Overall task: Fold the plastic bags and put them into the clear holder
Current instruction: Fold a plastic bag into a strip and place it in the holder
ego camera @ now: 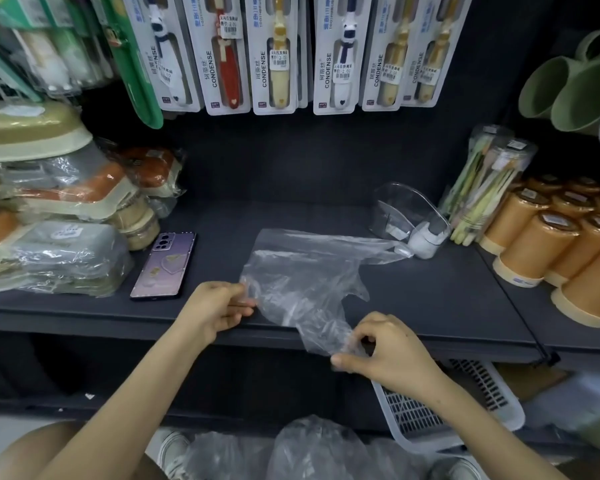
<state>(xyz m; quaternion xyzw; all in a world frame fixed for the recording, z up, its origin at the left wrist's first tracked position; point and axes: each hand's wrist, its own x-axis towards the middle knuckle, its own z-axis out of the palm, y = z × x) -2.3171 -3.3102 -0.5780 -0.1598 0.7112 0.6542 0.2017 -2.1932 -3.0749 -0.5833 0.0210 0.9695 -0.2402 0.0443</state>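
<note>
Thin plastic bag (302, 271) lies mid-frame on the shelf (430, 299); left hand (219, 308) and right hand (388, 351) pinch its edges, probably to flatten it.

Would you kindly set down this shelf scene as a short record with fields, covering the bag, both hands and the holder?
surface: dark shelf
plastic bag: clear, spread loosely on the shelf, not yet folded
left hand: pinches the bag's left edge
right hand: pinches the bag's near end, out past the shelf front
clear holder: stands at the back right of the bag
phone: lies flat, left of the bag
spare bags: heaped below, near the person's feet
</note>
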